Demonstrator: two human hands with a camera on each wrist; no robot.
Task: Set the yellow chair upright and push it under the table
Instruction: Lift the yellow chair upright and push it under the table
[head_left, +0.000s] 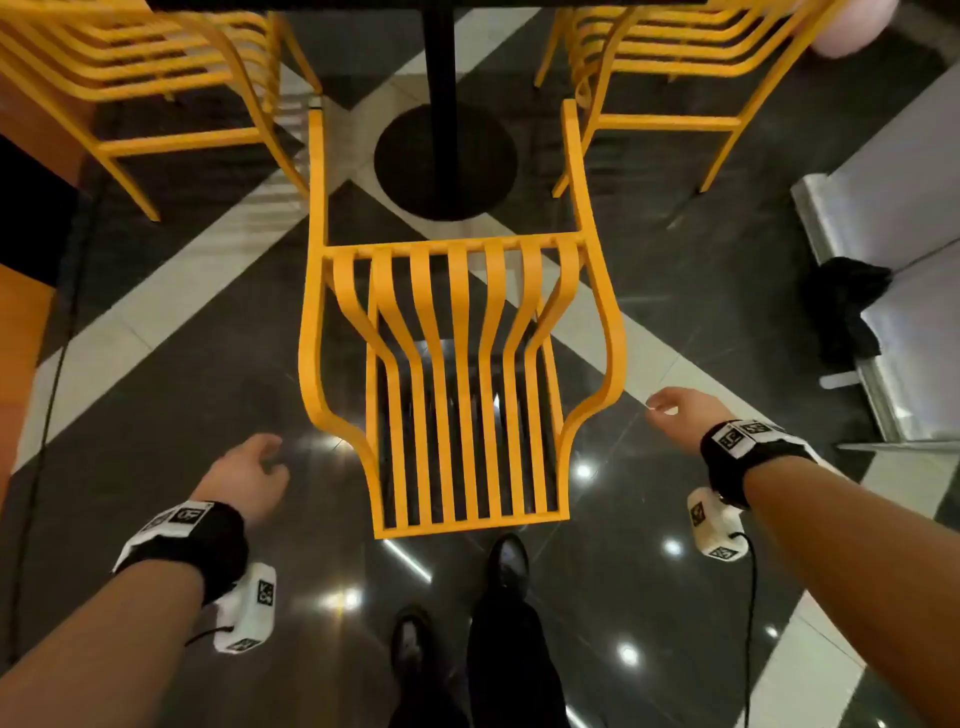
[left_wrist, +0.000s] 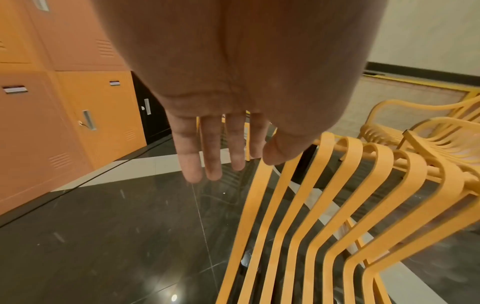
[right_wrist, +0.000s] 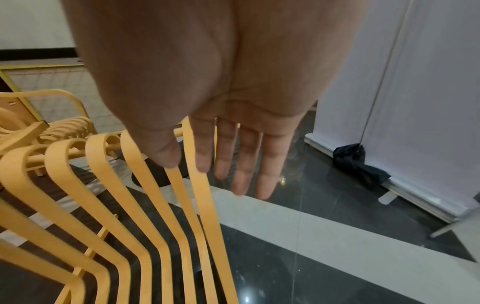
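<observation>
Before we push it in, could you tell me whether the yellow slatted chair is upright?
Tipped: the yellow slatted chair lies on its back, legs pointing toward the table.

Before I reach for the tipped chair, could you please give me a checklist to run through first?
1. Yellow chair upright: not ok, it lies tipped over on the floor.
2. Left hand free: ok, open and holding nothing.
3. Right hand free: ok, open and holding nothing.
4. Grip on the chair: not ok, neither hand grips it.
5. Room by the table base between the side chairs: ok, looks open.
6. Chair undamaged: cannot tell.
</observation>
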